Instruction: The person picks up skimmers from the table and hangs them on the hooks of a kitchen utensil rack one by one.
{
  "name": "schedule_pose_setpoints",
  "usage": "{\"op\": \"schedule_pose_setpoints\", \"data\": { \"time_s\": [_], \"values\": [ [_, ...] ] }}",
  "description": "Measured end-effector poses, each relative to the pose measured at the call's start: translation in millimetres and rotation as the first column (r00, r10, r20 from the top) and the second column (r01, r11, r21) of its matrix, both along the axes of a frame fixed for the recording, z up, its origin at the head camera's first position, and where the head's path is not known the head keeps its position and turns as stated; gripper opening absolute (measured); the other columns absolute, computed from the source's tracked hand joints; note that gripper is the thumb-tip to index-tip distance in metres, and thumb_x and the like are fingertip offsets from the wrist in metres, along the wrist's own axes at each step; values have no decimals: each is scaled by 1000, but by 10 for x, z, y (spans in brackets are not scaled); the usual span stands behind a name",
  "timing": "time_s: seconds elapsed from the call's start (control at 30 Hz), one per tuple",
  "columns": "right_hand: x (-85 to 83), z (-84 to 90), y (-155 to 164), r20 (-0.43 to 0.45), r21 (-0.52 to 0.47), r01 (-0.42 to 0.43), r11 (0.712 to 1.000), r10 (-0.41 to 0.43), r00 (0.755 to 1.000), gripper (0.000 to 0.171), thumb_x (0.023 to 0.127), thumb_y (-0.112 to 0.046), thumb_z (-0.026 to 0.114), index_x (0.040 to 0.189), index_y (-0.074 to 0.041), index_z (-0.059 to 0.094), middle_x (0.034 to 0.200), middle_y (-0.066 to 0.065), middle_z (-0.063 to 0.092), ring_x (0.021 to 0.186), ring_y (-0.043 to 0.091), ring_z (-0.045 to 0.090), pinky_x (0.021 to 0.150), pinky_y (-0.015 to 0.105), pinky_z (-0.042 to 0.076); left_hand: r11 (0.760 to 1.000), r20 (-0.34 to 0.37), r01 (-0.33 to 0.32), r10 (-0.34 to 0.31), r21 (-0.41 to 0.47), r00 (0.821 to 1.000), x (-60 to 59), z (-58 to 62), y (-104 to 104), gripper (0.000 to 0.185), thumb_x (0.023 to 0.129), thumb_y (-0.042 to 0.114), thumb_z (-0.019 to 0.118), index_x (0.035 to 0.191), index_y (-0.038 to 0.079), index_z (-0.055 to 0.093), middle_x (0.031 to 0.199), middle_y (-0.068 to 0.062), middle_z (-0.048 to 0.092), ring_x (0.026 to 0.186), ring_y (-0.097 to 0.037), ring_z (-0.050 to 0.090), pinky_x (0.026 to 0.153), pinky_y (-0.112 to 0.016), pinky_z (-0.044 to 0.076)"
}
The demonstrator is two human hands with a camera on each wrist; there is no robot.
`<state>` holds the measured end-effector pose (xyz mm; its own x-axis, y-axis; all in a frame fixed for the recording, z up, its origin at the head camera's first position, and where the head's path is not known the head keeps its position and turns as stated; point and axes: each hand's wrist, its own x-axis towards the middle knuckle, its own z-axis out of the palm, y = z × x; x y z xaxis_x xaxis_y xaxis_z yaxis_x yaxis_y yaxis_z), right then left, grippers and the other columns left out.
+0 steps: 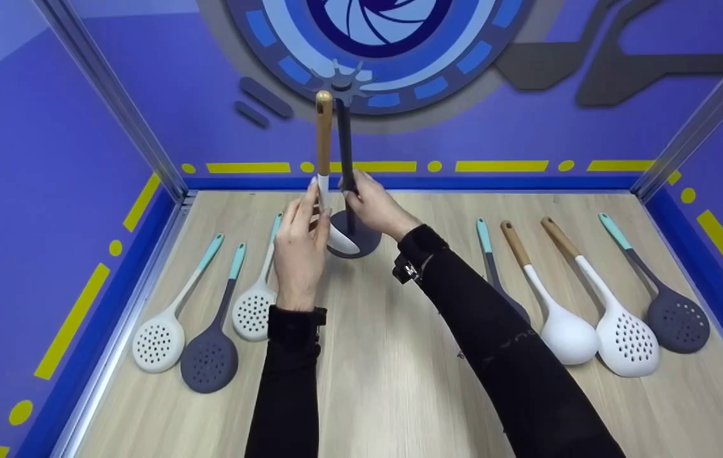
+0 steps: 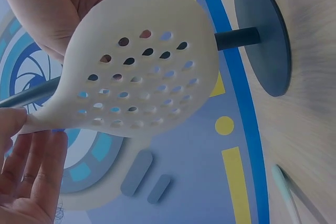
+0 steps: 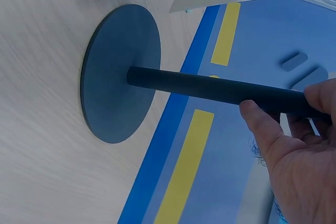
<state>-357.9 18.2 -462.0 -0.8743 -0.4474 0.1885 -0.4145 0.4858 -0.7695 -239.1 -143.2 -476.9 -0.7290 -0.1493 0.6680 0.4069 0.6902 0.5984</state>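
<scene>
With its handle up and its head down, a white skimmer (image 2: 142,77) with a wooden handle (image 1: 323,140) is pinched at the neck by my left hand (image 1: 301,248). Teardrop holes cover its head, seen broadside in the left wrist view. Just right of it is a dark utensil stand, with a round base (image 1: 368,240), a pole (image 3: 194,86) and a ring of hooks (image 1: 342,83) on top. My right hand (image 1: 379,205) grips the pole at mid-height. The handle's top is beside the pole, a little below the hooks, and I cannot tell whether they touch.
On the left of the wooden table (image 1: 380,381) lie light skimmers (image 1: 158,343) and a dark skimmer (image 1: 209,359) with turquoise handles. At right lie a white ladle (image 1: 568,337), a white skimmer (image 1: 629,343), a dark skimmer (image 1: 680,321) and a dark utensil partly under my sleeve. Walls enclose the table.
</scene>
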Motion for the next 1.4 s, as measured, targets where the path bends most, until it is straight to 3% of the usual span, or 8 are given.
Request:
{"op": "schedule_pose_setpoints", "data": {
  "time_s": [0.47, 1.4],
  "values": [
    [-24, -23, 23, 58, -51, -12, 999, 15, 998, 31, 121, -3, 53, 148, 8, 62, 151, 29, 66, 149, 42, 67, 129, 51, 59, 999, 9, -26, 26, -24, 1000, -10, -3, 5, 56, 115, 13, 76, 170, 12, 63, 135, -18, 77, 118, -33, 85, 100, -38, 74],
    [-68, -59, 98, 101, -115, -52, 992, 64, 993, 36, 122, -4, 53, 156, 7, 60, 155, 30, 67, 150, 45, 69, 126, 54, 61, 1000, 27, -19, 20, -14, 999, -4, 27, -7, 57, 115, 15, 77, 170, 14, 63, 137, -15, 79, 119, -30, 85, 102, -41, 73]
  ]
}}
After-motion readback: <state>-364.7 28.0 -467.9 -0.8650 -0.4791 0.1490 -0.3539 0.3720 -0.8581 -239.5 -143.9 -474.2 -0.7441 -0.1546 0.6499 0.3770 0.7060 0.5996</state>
